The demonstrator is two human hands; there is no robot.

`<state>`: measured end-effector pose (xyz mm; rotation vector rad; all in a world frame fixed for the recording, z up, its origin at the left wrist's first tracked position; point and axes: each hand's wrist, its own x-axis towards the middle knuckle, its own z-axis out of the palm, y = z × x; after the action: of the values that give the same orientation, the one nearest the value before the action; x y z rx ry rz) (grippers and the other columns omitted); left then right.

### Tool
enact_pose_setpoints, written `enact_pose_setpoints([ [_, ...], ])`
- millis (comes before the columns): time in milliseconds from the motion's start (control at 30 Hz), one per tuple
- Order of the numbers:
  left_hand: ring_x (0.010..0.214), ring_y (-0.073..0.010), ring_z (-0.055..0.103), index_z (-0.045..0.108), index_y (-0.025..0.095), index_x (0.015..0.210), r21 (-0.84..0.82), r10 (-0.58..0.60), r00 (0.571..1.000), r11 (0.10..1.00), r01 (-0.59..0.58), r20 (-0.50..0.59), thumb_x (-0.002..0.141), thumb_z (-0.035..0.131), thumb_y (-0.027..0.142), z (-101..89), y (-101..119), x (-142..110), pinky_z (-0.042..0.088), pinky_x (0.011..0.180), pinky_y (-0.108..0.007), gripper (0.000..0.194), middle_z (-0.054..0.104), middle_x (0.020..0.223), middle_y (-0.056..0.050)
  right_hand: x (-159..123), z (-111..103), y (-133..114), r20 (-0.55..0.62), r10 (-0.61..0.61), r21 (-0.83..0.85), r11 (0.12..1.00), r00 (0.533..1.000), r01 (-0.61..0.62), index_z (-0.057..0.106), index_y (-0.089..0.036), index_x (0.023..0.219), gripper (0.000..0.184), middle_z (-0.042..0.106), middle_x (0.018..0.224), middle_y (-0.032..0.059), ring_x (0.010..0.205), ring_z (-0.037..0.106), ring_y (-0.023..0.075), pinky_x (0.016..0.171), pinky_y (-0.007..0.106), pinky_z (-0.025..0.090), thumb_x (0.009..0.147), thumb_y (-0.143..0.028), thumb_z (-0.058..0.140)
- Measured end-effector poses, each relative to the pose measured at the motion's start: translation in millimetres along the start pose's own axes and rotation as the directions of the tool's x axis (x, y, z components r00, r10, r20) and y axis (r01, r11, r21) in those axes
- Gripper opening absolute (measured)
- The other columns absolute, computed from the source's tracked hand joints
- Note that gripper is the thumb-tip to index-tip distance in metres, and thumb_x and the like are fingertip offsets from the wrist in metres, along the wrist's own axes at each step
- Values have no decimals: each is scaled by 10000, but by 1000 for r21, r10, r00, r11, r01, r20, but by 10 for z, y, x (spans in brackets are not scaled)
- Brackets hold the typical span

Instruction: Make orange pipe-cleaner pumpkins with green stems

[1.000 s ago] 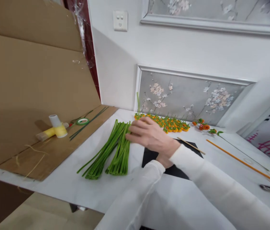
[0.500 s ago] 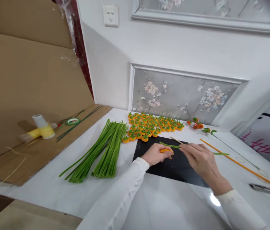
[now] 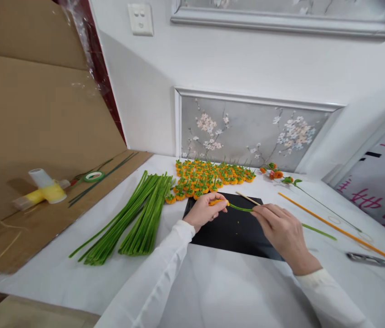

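Note:
My left hand (image 3: 209, 212) is closed around a small orange chenille piece (image 3: 217, 202), mostly hidden by the fingers. Pinched in my right hand (image 3: 279, 232) is a green chenille stem (image 3: 242, 209); its far end sticks out to the right past the hand. The stem's left tip meets the orange piece at my left fingertips. Both hands are over a black mat (image 3: 226, 234). A thin wooden stick (image 3: 247, 198) runs toward my right fingers; whether they touch it I cannot tell.
Bundles of green chenille stems (image 3: 144, 218) lie left of the mat. Behind it stand many orange flower heads (image 3: 209, 175). To the right are an orange chenille stem (image 3: 332, 223), finished-looking flowers (image 3: 277, 174) and pliers (image 3: 368, 259). Green tape (image 3: 94, 176) rests on cardboard (image 3: 42, 223).
The green stem's left tip has come down from above the orange piece to meet its right end. The camera view has shifted slightly.

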<state>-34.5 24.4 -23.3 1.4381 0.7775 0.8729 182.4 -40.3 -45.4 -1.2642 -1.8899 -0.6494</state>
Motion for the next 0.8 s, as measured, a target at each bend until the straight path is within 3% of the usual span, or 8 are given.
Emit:
enact_pose_setpoints([
  [133, 459, -26, 361, 609, 155, 904, -17, 14, 1000, 1000, -14, 4, 694, 697, 402, -37, 28, 6, 167, 396, -157, 335, 582, 721, 1, 45, -2, -47, -54, -30, 73, 997, 998, 34, 646, -206, 846, 110, 693, 827, 15, 701, 599, 130, 703, 285, 360, 899, -198, 549],
  [267, 463, -35, 347, 622, 161, 925, 38, 34, 999, 999, -35, 12, 678, 725, 373, -44, 97, 8, 179, 404, -153, 341, 456, 596, 55, 101, -24, -67, -119, -18, 75, 997, 993, 27, 625, -206, 832, 115, 689, 819, 11, 712, 577, 131, 770, 304, 348, 887, -142, 547],
  [433, 479, -39, 354, 639, 146, 941, 119, 33, 999, 992, -35, 20, 697, 712, 383, -40, 136, 27, 199, 414, -154, 348, 517, 630, 25, 145, -56, -78, -124, -32, 34, 999, 992, 37, 623, -214, 844, 147, 684, 830, 10, 750, 565, 138, 801, 316, 327, 871, -97, 538],
  [567, 472, -37, 359, 639, 139, 964, 105, 19, 999, 994, -22, 37, 708, 689, 427, -45, 115, 56, 194, 404, -162, 389, 634, 775, -48, 155, -61, -81, -123, -22, 35, 999, 992, 26, 626, -215, 851, 153, 682, 841, 12, 754, 561, 135, 802, 314, 328, 871, -92, 535],
  [800, 458, -33, 345, 634, 144, 967, 95, 15, 1000, 995, -17, 26, 730, 674, 425, -56, 92, 91, 178, 403, -164, 370, 624, 751, -35, 165, -54, -77, -79, -27, 34, 999, 997, 30, 640, -218, 886, 207, 690, 880, 18, 815, 578, 144, 817, 325, 343, 890, -80, 485],
])
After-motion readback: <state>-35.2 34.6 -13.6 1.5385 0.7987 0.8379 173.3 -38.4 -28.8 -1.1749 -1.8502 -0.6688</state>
